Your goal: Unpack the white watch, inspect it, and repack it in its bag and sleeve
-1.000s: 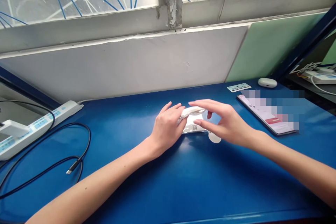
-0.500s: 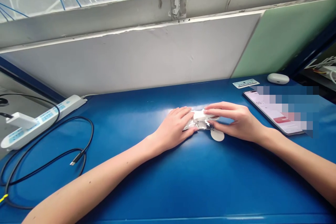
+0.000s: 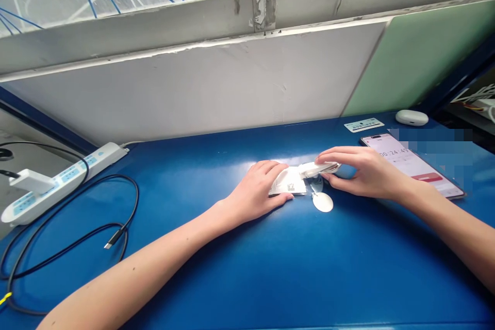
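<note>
The person's two bare hands worked close together near the middle of the blue table (image 3: 270, 268). The left hand (image 3: 265, 185) lay palm down over the left end of a shiny white packet (image 3: 288, 183), its long fingers stretched out side by side and its thumb set apart along the near edge; whether the covered fingers gripped the packet or only pressed on it could not be told. The packet lay flat on the table, a small square printed code showing on its face. The right hand (image 3: 322, 166) had its thumb and fingers nearly closed, with a slim white bundle (image 3: 309, 169) pinched between them; the bundle slanted at the packet's upper right, its left end reaching over that corner, and its exact make could not be made out. A pale round disc (image 3: 323, 202) lay just beside the packet's near right corner, below the right thumb. Beyond the right wrist rested a phone (image 3: 415, 157), its lit screen partly blurred, and behind it sat a small printed card (image 3: 364, 124) and a rounded white case (image 3: 412, 117). Well apart on the left stood a white power strip (image 3: 69, 177) with a white adapter (image 3: 33, 185) plugged in, and a black cable (image 3: 137, 197) looped in front of it.
</note>
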